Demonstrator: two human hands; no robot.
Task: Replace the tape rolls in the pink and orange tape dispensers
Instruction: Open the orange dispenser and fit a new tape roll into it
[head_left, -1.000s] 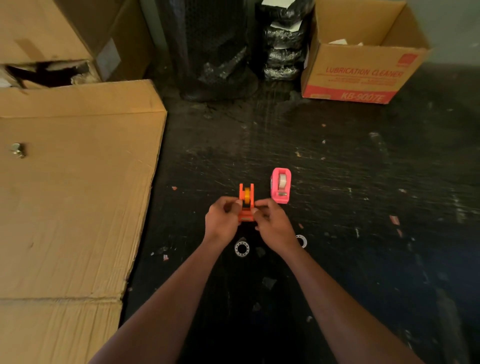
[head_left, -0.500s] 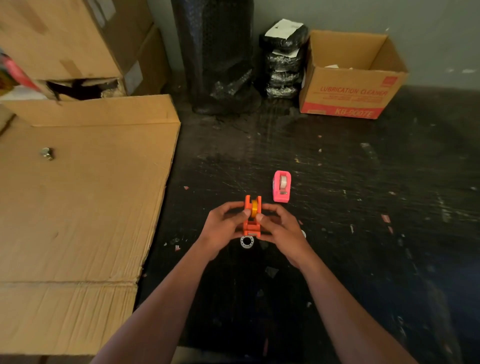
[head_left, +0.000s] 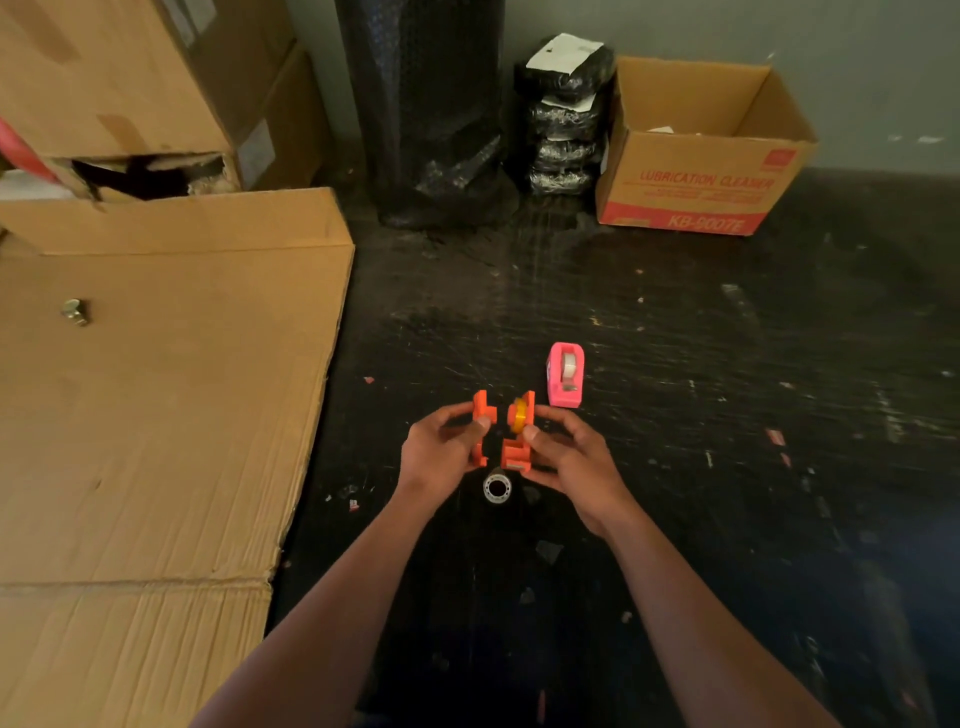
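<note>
The orange tape dispenser is split into two halves above the dark floor. My left hand (head_left: 441, 452) grips the left half (head_left: 480, 415). My right hand (head_left: 566, 457) grips the right half (head_left: 519, 441), which carries a yellowish tape roll (head_left: 517, 415) on its hub. A small gap separates the halves. The pink tape dispenser (head_left: 565, 375) stands on the floor just beyond my right hand, with a clear tape roll inside. A loose clear tape roll (head_left: 497, 487) lies flat on the floor below my hands.
A large flattened cardboard sheet (head_left: 156, 415) covers the floor on the left, with a metal bolt (head_left: 75, 312) on it. Stacked boxes stand at the back left. A black wrapped roll (head_left: 426, 114), black bundles (head_left: 563, 119) and an open cardboard box (head_left: 701, 171) line the back wall.
The orange dispenser was whole between both hands; now it is pulled apart into two halves, one in each hand. The camera view has tilted up slightly.
</note>
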